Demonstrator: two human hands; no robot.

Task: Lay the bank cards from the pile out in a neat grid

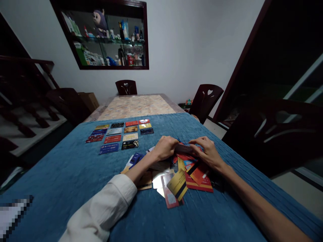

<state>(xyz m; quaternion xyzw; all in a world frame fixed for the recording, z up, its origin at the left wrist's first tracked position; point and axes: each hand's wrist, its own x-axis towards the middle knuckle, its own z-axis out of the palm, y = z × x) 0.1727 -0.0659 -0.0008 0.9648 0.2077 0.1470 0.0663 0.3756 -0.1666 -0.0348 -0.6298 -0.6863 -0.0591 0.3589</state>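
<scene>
Recessed wall cabinet, dark reddish frame [147, 40], set in a white wall [181, 37]; glass shelf [113, 41] dividing it. Upper tier: purple plush toy [101, 24] with pale face, at left; white-and-blue tube [125, 31] among small bottles, at right. Lower tier: dark flask [121, 57], upright; red canister [130, 59] just beside it.

Table, mottled tan top [141, 105] showing at the far end; blue textured cloth [60, 168] over the near part.

Chairs, dark, heart-shaped cutouts: far chair [126, 88] at the table's end; right-hand chair [202, 101] along the side. Cardboard box [89, 102], left, behind another dark chair [67, 101].

Balustrade [25, 60], dark, turned balusters, far left.
</scene>
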